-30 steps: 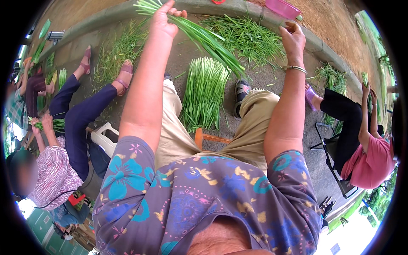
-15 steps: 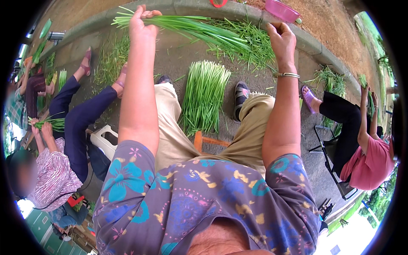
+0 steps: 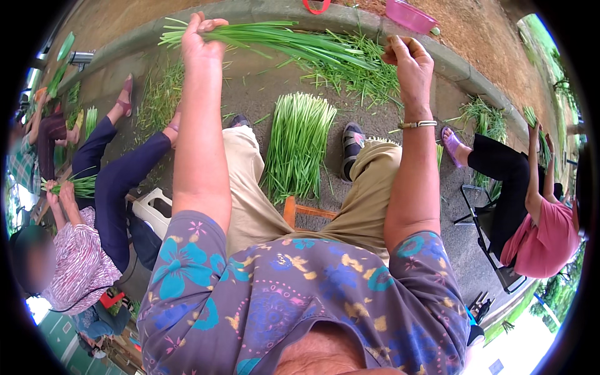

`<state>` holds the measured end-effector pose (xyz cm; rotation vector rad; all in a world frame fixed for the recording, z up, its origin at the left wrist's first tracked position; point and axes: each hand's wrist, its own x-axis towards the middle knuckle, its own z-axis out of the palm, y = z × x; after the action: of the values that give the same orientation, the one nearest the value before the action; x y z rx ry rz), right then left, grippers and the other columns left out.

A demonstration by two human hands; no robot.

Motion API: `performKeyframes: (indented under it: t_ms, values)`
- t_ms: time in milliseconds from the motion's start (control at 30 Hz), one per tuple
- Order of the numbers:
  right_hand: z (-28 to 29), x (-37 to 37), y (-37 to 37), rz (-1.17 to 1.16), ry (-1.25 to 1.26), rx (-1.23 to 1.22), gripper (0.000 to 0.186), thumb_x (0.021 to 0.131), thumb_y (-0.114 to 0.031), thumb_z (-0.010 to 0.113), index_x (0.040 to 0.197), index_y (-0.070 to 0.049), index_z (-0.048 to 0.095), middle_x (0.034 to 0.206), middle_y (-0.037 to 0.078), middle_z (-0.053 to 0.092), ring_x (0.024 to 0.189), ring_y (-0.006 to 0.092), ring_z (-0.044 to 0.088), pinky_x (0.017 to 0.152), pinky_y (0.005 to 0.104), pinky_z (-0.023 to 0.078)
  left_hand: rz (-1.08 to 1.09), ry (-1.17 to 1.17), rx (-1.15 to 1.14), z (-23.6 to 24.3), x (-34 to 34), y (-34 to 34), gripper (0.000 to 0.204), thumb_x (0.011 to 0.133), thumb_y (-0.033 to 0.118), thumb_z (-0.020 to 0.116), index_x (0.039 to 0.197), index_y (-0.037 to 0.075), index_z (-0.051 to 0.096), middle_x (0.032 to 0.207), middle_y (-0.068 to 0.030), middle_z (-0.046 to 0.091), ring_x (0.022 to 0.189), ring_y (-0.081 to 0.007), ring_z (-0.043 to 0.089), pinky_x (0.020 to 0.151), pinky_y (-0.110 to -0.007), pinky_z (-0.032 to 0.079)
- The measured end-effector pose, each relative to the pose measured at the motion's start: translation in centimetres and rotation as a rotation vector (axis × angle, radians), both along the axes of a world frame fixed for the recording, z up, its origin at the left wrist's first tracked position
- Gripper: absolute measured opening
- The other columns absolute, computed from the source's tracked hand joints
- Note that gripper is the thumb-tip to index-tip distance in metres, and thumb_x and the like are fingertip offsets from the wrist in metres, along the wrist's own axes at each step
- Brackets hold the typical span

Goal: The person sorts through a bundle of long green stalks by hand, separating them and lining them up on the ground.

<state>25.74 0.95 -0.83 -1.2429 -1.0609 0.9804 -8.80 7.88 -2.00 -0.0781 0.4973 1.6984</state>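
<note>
My left hand (image 3: 201,40) grips a long bunch of green stalks (image 3: 287,44) near its pale ends at the top of the view; the bunch stretches sideways toward my right hand (image 3: 407,61). That hand has its fingers pinched by the leafy tips, and anything between them is too small to make out. Between my feet lies a thick pile of aligned stalks (image 3: 299,140) with pale ends pointing away from me. Loose cut greens (image 3: 353,84) are scattered on the pavement beyond it.
Seated co-workers flank me: one in navy trousers (image 3: 122,181) holding greens, another in pink (image 3: 540,237). A wooden stool (image 3: 309,209), white plastic stool (image 3: 150,209) and folding chair (image 3: 475,219) stand nearby. A curb (image 3: 462,72) runs across the top, with a pink basin (image 3: 409,14) beyond.
My left hand has moved leftward and slightly down with the bunch, swinging it from slanting to nearly horizontal. My right hand has shifted left and a little down, fingers still pinched.
</note>
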Motion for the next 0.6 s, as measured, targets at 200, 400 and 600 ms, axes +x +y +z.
performKeyframes:
  t_ms: [200, 400, 600]
  values:
    - [0.7, -1.9, -1.0, -0.058, -0.378, 0.177, 0.025, 0.076, -0.023, 0.07, 0.081, 0.0, 0.061, 0.072, 0.005, 0.061, 0.065, 0.0098, 0.057, 0.062, 0.0242, 0.048, 0.102, 0.344, -0.161, 0.8, 4.8, -0.1, 0.016, 0.084, 0.01, 0.061, 0.076, 0.006, 0.048, 0.05, 0.0031, 0.035, 0.045, -0.0115, 0.037, 0.059, -0.035, 0.045]
    - [0.1, -10.1, -3.6, 0.153, -1.004, 0.314, 0.089, 0.057, -0.031, 0.078, 0.126, 0.005, 0.034, 0.113, 0.021, 0.046, 0.106, 0.0328, 0.046, 0.091, 0.0392, 0.039, 0.13, 0.702, -0.026, -0.9, 8.5, -1.4, 0.015, 0.077, 0.008, 0.067, 0.072, 0.005, 0.053, 0.053, -0.0027, 0.047, 0.045, -0.0147, 0.05, 0.046, -0.037, 0.053]
    - [-3.8, -11.3, -2.0, 0.175, -1.147, 0.128, 0.068, 0.065, -0.023, 0.069, 0.121, 0.003, 0.04, 0.097, 0.019, 0.056, 0.093, 0.0325, 0.056, 0.082, 0.0405, 0.045, -0.121, 0.347, -0.209, -2.0, 12.3, -2.1, 0.02, 0.076, 0.014, 0.071, 0.076, 0.006, 0.053, 0.054, -0.0026, 0.046, 0.052, -0.0169, 0.05, 0.056, -0.039, 0.051]
